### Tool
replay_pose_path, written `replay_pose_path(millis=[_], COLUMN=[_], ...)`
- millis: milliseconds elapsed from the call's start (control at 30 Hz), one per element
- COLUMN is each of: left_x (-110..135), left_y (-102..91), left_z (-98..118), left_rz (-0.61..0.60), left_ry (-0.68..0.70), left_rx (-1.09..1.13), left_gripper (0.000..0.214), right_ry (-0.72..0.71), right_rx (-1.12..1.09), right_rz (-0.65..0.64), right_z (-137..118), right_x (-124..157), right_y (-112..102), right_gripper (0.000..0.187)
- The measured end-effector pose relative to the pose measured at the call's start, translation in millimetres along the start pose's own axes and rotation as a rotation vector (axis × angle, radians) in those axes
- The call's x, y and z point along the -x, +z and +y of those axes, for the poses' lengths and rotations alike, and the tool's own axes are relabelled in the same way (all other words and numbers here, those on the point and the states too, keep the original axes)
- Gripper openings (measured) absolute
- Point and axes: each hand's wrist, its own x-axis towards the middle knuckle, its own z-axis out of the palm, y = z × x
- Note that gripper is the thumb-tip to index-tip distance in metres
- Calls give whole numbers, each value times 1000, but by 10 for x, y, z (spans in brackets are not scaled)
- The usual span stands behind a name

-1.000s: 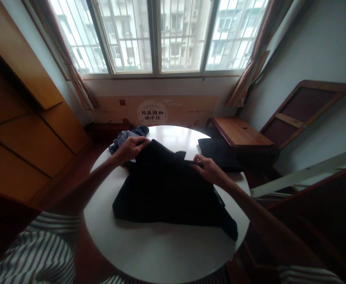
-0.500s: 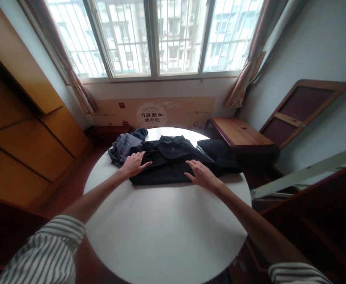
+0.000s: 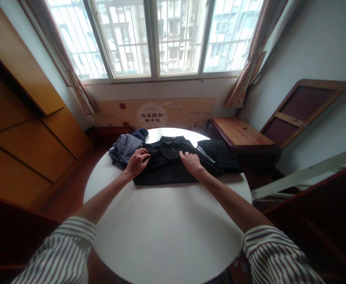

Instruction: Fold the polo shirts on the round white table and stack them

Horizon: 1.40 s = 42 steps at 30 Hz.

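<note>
Here, fingers bent, the person's left hand (image 3: 138, 161) and right hand (image 3: 191, 161) touch a black collared cloth shirt (image 3: 167, 174), grip unclear; beyond it, a beige rectangular banner (image 3: 152, 113) reads "月满颐和 映中秋".

We log the shirt (image 3: 167, 173) as matt cloth, softly creased. Tabletop (image 3: 167, 225) smooth, glossy toward the window (image 3: 177, 37). Bundled clothes (image 3: 125, 145): wrinkled, matt cloth. Low bench (image 3: 238, 131): smooth wood, faint sheen. Cupboard (image 3: 32, 148): smooth wood.

One left hand (image 3: 138, 162) and one right hand (image 3: 191, 161) were at one black collared shirt (image 3: 165, 169); one pile of black clothing (image 3: 224, 156) lay to their right, one gray-blue clothing bundle (image 3: 125, 146) to their left, one round table (image 3: 167, 228) beneath, two curtains (image 3: 82, 94) and one wall poster (image 3: 187, 108) beyond.
</note>
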Motion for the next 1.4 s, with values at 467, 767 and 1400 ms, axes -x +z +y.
replay_pose_path(millis=[467, 767, 1400], left_x=[669, 344, -856], left_y=[-1031, -319, 1191], left_z=[123, 547, 163], left_rz=[-442, -477, -565], left_ry=[-180, -35, -225], left_rx=[643, 460, -155], left_gripper=[47, 42, 56], right_ry=[-409, -314, -81], right_rx=[-665, -668, -99], right_rz=[-45, -92, -59], right_z=[427, 363, -73], right_x=[1259, 1304, -494], right_y=[-510, -346, 368], right_gripper=[23, 36, 45])
